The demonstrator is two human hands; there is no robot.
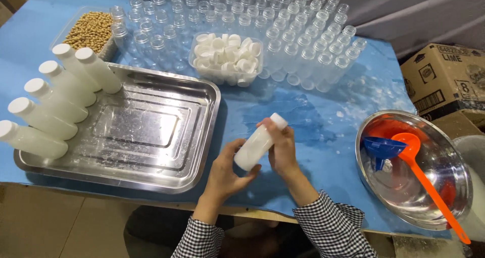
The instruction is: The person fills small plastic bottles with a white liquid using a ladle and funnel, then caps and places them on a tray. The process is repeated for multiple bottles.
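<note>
A small white filled bottle (254,146) with a white cap is tilted above the blue table, held between both hands. My left hand (226,171) cups its base from below. My right hand (281,148) wraps the upper part, fingers at the cap end. To the left lies a steel tray (151,131) with several capped white bottles (55,104) lying in a row at its left end.
Many empty clear bottles (283,30) stand at the back. A clear tub of white caps (226,56) and a tub of soybeans (91,30) sit nearby. At right, a steel bowl (429,187) holds a blue funnel (383,149) and orange ladle (424,177). A cardboard box (447,78) is behind.
</note>
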